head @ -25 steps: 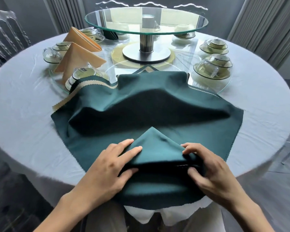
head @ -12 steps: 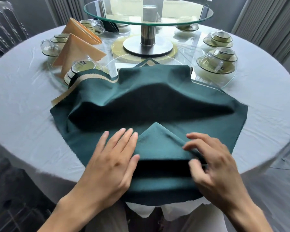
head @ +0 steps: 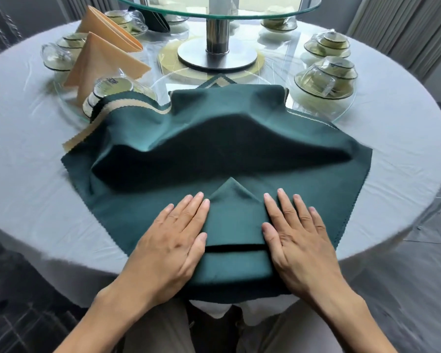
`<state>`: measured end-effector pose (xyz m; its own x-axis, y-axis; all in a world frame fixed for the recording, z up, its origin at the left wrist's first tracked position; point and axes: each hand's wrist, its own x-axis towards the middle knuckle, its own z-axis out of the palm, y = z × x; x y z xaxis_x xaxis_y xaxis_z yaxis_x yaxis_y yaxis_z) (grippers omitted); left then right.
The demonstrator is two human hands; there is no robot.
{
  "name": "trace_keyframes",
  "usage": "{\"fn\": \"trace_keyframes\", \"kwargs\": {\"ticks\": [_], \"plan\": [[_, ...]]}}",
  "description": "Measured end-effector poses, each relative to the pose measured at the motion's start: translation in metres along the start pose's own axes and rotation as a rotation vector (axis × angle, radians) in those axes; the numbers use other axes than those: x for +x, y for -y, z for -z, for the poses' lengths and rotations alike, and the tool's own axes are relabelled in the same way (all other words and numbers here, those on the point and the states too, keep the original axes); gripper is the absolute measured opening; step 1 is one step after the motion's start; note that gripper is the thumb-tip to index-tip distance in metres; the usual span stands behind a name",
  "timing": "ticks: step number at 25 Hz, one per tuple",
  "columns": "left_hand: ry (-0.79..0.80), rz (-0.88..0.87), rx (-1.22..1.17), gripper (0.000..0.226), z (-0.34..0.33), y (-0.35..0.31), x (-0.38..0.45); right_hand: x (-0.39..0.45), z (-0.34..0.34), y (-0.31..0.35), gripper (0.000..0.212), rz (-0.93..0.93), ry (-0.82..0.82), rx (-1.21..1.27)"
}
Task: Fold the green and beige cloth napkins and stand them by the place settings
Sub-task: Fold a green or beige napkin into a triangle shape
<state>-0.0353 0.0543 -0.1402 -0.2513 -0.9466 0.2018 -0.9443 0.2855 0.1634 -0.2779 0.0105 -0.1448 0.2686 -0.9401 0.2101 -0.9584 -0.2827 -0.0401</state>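
Flat on the folded green napkin [head: 234, 225]: left hand [head: 175, 240] and right hand [head: 297, 238], fingers straight, palms down, pressing either side of the peaked fold; nothing gripped. Beneath, a stack of unfolded green cloths [head: 214, 146], bulging over something hidden, near edge draped over the rim of the round table [head: 33, 154] toward the lap. Peeking out at the stack's far left and far point, a beige cloth [head: 127, 104], only its zigzag border visible. Half buried under the stack's left corner, wrapped dishes [head: 107, 90], label unreadable. Standing at far left, two folded beige napkins [head: 99, 57], beside wrapped glass place settings [head: 59, 57]; behind them a dark green folded napkin [head: 158, 20], partly blocked. More wrapped settings [head: 326, 77] at far right. Cut off at the top, a glass turntable [head: 214, 11] on a steel post. Bare white tablecloth left and right of the stack.
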Motion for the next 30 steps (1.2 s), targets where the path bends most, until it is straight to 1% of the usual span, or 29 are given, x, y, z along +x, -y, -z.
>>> {"fn": "trace_keyframes", "kwargs": {"ticks": [2,4,6,7,8,10,11,12,13,14,15,16,17,18,19,20,21,22,23,24,25,26,27,28,29,30], "plan": [[-0.037,0.025,-0.09,0.057,0.001,0.003,-0.007,-0.007,0.002,-0.016,0.056,-0.032,-0.001,-0.002],[-0.155,0.079,-0.22,0.05,0.005,0.001,-0.009,-0.011,0.001,-0.02,0.055,-0.042,-0.003,-0.012],[-0.254,0.12,-0.208,0.041,0.012,-0.002,-0.004,-0.011,0.001,-0.02,0.056,-0.049,0.01,0.002],[-0.238,0.156,-0.202,0.039,0.018,-0.005,0.002,-0.011,0.001,-0.02,0.058,-0.054,0.025,0.018],[-0.162,0.214,-0.251,0.041,0.025,-0.006,0.009,-0.011,0.001,-0.019,0.06,-0.059,0.048,0.037],[0.067,0.36,-0.463,0.051,0.037,-0.001,0.026,-0.011,0.004,-0.019,0.064,-0.072,0.086,0.087],[0.172,0.411,-0.57,0.047,0.043,0.002,0.035,-0.01,0.007,-0.019,0.066,-0.087,0.091,0.124],[0.239,0.424,-0.66,0.037,0.046,0.006,0.042,-0.009,0.011,-0.017,0.067,-0.106,0.086,0.155],[0.279,0.427,-0.732,0.025,0.05,0.006,0.048,-0.009,0.018,-0.013,0.065,-0.115,0.055,0.169],[0.3,0.425,-0.796,0.015,0.052,0.005,0.053,-0.008,0.024,-0.007,0.059,-0.095,-0.029,0.17],[0.318,0.424,-0.856,0.01,0.056,0.0,0.054,-0.009,0.031,0.001,0.051,-0.06,-0.133,0.176],[0.322,0.41,-0.921,0.011,0.061,-0.005,0.053,-0.012,0.039,0.01,0.039,-0.031,-0.242,0.201],[0.312,0.375,-0.991,0.014,0.067,-0.013,0.051,-0.016,0.05,0.022,0.027,-0.012,-0.291,0.285],[0.301,0.305,-1.052,0.016,0.072,-0.021,0.048,-0.02,0.063,0.035,0.02,-0.01,-0.277,0.43],[0.283,0.216,-1.087,0.016,0.076,-0.031,0.044,-0.022,0.075,0.046,0.022,-0.037,-0.205,0.622],[0.228,0.136,-1.072,0.015,0.078,-0.043,0.039,-0.025,0.084,0.055,0.027,-0.067,-0.107,0.833],[0.126,0.082,-1.004,0.014,0.08,-0.056,0.033,-0.026,0.091,0.06,0.032,-0.083,-0.026,1.05],[-0.018,0.049,-0.89,0.01,0.08,-0.068,0.028,-0.025,0.095,0.062,0.033,-0.093,0.014,1.233],[-0.147,0.027,-0.785,0.011,0.081,-0.08,0.025,-0.024,0.098,0.063,0.031,-0.108,0.019,1.375],[-0.21,0.001,-0.747,0.013,0.082,-0.087,0.024,-0.022,0.098,0.062,0.025,-0.133,-0.003,1.476],[-0.204,-0.026,-0.77,0.014,0.081,-0.092,0.024,-0.019,0.098,0.06,0.018,-0.168,-0.032,1.553],[-0.158,-0.045,-0.828,0.017,0.077,-0.091,0.025,-0.016,0.096,0.057,0.012,-0.198,-0.057,1.61],[-0.109,-0.049,-0.881,0.021,0.074,-0.089,0.025,-0.012,0.093,0.052,0.009,-0.214,-0.07,1.65],[-0.104,-0.052,-0.898,0.022,0.072,-0.087,0.023,-0.009,0.091,0.046,0.012,-0.213,-0.078,1.645],[-0.175,-0.047,-0.854,0.021,0.072,-0.084,0.021,-0.005,0.089,0.037,0.013,-0.179,-0.069,1.6],[-0.3,-0.035,-0.742,0.022,0.073,-0.079,0.021,0.0,0.089,0.026,0.013,-0.112,-0.034,1.528]]}}
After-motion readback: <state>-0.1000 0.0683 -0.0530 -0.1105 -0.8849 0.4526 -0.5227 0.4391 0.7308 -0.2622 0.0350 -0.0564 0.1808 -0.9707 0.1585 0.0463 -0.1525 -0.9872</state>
